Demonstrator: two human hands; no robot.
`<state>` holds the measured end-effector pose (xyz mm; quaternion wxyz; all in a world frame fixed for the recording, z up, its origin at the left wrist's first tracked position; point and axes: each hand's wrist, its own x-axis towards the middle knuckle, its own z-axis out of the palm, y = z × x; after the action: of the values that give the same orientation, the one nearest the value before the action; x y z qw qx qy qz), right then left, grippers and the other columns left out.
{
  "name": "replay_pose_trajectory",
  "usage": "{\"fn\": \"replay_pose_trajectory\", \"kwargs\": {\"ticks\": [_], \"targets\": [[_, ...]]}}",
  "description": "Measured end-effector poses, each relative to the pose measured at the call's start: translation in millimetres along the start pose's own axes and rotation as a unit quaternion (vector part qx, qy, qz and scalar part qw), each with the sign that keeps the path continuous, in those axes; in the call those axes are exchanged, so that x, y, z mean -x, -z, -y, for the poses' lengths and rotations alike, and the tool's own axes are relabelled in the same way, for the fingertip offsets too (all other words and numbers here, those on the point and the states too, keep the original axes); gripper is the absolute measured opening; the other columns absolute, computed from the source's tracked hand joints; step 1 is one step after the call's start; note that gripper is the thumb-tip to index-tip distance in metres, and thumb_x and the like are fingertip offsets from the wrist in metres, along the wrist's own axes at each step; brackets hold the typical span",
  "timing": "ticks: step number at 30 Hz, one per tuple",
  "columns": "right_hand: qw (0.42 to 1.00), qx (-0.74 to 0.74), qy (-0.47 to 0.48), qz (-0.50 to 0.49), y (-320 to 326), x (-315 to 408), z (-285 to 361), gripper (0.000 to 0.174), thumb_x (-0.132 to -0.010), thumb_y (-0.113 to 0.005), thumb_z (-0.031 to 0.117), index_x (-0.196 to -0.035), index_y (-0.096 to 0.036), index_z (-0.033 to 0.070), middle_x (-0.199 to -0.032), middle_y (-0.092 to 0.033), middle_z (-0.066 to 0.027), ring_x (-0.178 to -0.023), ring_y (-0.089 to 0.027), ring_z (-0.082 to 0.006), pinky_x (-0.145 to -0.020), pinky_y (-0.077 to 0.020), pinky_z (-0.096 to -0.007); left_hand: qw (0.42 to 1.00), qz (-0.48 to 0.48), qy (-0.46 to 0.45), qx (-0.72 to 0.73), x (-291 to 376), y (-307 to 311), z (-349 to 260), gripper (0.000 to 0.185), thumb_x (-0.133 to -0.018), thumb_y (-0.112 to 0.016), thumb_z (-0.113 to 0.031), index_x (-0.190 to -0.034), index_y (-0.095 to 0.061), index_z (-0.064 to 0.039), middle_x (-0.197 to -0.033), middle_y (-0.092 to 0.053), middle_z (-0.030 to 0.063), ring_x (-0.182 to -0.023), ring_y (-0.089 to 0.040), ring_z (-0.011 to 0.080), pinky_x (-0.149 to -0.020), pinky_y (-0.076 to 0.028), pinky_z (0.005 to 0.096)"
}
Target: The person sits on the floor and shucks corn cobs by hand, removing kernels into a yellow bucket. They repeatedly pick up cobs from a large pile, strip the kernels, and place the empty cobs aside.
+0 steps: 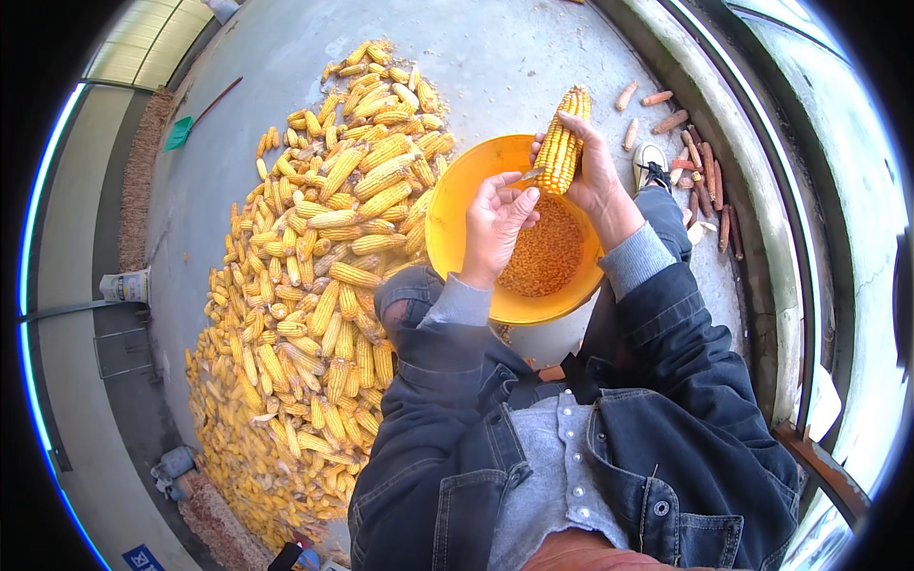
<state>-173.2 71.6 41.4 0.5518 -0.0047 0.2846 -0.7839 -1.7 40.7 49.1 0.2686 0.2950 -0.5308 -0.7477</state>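
My right hand (594, 168) grips an ear of yellow corn (560, 146), held upright and a little tilted over a yellow plastic tub (457, 193). Dark gaps run between some of its kernel rows. Beside the ear's lower end is my left hand (500, 218), thumb and fingers bent; a small strip (533, 173), perhaps of husk, lies between its fingertips and the ear. Whether the left hand pinches it cannot be told. Loose corn kernels (544, 250) cover the bottom of the tub, which stands between my legs.
A large heap of corn ears (314, 285) spreads over the concrete floor to the left. Bare corn cobs (707, 171) lie by my shoe (651, 163), along the wall's low ledge (767, 214). A green dustpan (179, 133) with a long handle is at the far left.
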Motion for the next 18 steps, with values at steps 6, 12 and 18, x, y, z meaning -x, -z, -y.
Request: {"fn": "replay_pose_trajectory", "kwargs": {"ticks": [6, 12, 18], "targets": [[0.997, 0.054, -0.02, -0.042, -5.2, -2.7, -11.2, 0.028, -0.089, -0.062, 0.027, -0.103, -0.05, 0.006, -0.088, -0.063, -0.0151, -0.077, -0.066, -0.0253, -0.068, -0.0582, -0.039, 0.993, -0.047, -0.097, -0.045, -8.1, 0.8, 9.2, 0.029, -0.09, -0.067, -0.01, -0.114, -0.06, 0.005, -0.085, -0.065, 0.0059, -0.071, -0.063, 0.0106, -0.063, -0.051, 0.0214], [0.994, 0.045, 0.013, -0.095, -3.5, -6.2, -12.4, 0.031, -0.089, -0.06, 0.025, -0.107, -0.046, 0.004, -0.087, -0.061, -0.015, -0.077, -0.065, -0.0239, -0.065, -0.0583, -0.0392, 0.95, -0.257, -0.159, 0.078, -38.1, 62.1, -47.7, 0.028, -0.093, -0.058, -0.004, -0.119, -0.058, 0.008, -0.101, -0.067, 0.0144, -0.083, -0.066, 0.0161, -0.078, -0.054, 0.0266], [0.995, -0.014, 0.029, -0.093, 4.9, -12.5, -12.5, 0.031, -0.089, -0.059, 0.024, -0.108, -0.044, 0.004, -0.088, -0.06, -0.0175, -0.081, -0.065, -0.0272, -0.068, -0.0572, -0.0425, 0.678, -0.528, -0.006, -0.511, -48.2, 129.2, -62.0, 0.076, -0.088, -0.063, -0.023, -0.145, -0.023, 0.008, -0.143, -0.037, 0.0306, -0.129, -0.045, 0.0331, -0.106, -0.035, 0.0443]]}}
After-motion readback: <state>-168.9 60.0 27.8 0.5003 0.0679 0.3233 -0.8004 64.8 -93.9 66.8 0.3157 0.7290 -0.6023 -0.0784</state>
